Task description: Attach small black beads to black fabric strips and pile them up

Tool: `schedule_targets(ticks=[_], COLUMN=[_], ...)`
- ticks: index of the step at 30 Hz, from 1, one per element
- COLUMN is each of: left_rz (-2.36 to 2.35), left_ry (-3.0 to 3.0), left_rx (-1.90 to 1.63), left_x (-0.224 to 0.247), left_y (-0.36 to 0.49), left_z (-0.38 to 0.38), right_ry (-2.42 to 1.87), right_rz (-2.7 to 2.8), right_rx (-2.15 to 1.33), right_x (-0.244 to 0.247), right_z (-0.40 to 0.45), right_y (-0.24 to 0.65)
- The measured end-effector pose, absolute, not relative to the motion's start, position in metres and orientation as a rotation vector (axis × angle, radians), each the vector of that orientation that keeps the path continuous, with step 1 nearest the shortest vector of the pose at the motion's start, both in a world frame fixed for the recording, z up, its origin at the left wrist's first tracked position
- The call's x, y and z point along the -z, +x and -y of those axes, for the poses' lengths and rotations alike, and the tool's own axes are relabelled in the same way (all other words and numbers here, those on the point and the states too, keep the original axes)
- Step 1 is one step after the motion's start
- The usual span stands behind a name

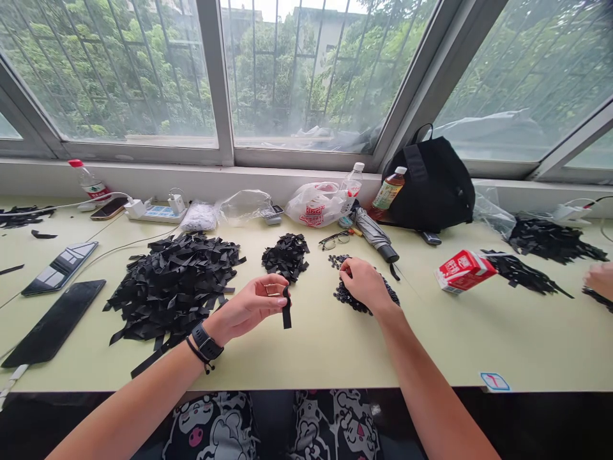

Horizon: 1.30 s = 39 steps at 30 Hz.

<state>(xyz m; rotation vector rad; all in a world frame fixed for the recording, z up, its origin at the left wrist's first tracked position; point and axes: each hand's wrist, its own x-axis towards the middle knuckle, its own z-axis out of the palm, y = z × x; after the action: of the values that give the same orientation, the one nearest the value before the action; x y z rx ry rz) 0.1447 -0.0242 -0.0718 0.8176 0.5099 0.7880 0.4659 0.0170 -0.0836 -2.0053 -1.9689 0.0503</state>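
Fingers of the left hand (249, 308) are closed in a pinch on a black strip (287, 314), which hangs above the table (431, 345). To its right, the right hand (364, 281) has its fingers lowered into a pile of small black beads (353, 300); whether the fingertips grip a bead cannot be determined.

Progress, judged by layout: one strip is in process, with no bead discernible on it. At left, a large heap of strips (172, 287) appears to be unprocessed stock. At center, a smaller heap (286, 255) is kept separate and may be completed pieces; detail is insufficient to confirm. Many loose beads are left.

The surface is pale yellow. From left to right it carries a phone (60, 268), a power strip (158, 213), a plastic bag (313, 206), eyeglasses (335, 240), a folded umbrella (376, 233), a black backpack (428, 182) and a red carton (464, 271). Another person's hand (598, 281) is at the right edge. Behind the table, barred windows (306, 76) face green trees.
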Motion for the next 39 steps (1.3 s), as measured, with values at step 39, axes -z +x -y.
schedule_targets(ticks=[39], left_rz=[-0.471], left_ry=[0.860], left_rx=[-0.767], left_x=[0.0681], left_y=[0.1459], left_z=[0.0284], right_ry=[-2.056], right_rz=[1.900], right_rx=[-0.108], right_x=[0.0861], right_z=[-0.0197], right_y=[0.4684])
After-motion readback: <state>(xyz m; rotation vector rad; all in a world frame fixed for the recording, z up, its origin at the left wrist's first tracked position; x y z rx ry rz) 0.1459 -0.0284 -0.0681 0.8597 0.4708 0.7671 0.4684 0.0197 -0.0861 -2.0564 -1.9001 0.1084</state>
